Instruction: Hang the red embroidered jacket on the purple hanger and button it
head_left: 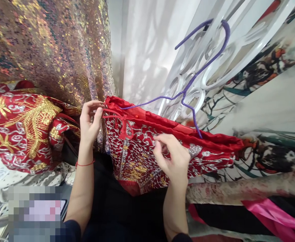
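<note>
With the skirt [142, 164] spread over the lap [137, 215], hanger [184, 92] in its top, its bow [124, 129] could be undone by a hard tug on the string [113, 112] that seems pinched by the left hand [90, 122], while the curled right hand's [172, 156] hold cannot be told.

Left forearm [85, 188] up on the left, bare and rising steeply, tipped a touch inward! The left wrist [86, 156] runs nearly straight into the left hand [90, 122], fingers bent over at the top, thumb [97, 117] upright and facing them. Across to the right forearm [175, 208], nearly vertical, and the right hand [174, 156] leans inward from it, sitting lower. Fingers curled, thumb and index tips close together, the 2 hands well apart!
</note>
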`<action>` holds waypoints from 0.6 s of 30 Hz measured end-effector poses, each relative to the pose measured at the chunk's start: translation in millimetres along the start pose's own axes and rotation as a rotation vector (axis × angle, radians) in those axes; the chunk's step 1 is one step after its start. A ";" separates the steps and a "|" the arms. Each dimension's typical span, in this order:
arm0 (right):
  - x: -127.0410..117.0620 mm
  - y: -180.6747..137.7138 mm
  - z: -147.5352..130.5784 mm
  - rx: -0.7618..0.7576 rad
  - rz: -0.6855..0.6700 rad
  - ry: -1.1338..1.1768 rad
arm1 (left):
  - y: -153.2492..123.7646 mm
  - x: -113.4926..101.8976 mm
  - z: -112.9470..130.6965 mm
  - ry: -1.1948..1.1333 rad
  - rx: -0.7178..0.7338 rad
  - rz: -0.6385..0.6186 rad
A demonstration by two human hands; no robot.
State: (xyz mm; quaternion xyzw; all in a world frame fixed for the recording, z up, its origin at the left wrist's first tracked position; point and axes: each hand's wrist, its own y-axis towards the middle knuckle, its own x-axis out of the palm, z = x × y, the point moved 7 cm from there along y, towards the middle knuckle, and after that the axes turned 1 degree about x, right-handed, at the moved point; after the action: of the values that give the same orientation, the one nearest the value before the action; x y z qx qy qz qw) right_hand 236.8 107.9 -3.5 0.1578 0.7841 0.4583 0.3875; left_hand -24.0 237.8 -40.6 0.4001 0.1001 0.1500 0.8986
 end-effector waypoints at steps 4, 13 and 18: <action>-58.5 -12.8 -2.2 -0.114 0.298 -0.241 | 9.7 8.3 9.7 -0.064 0.103 -0.100; -102.4 -58.6 64.0 0.331 0.578 -0.455 | 19.6 27.8 -7.3 -0.050 -0.011 -0.183; -95.5 -60.7 84.6 0.490 0.559 -0.585 | 17.0 19.2 -1.2 -0.096 -0.018 0.012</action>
State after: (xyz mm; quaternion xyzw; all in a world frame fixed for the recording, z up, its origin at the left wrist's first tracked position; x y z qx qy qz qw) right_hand 369.0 68.6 -34.0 0.5723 0.6544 0.2829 0.4053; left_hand -9.6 256.2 -29.8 0.3995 0.0530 0.1371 0.9049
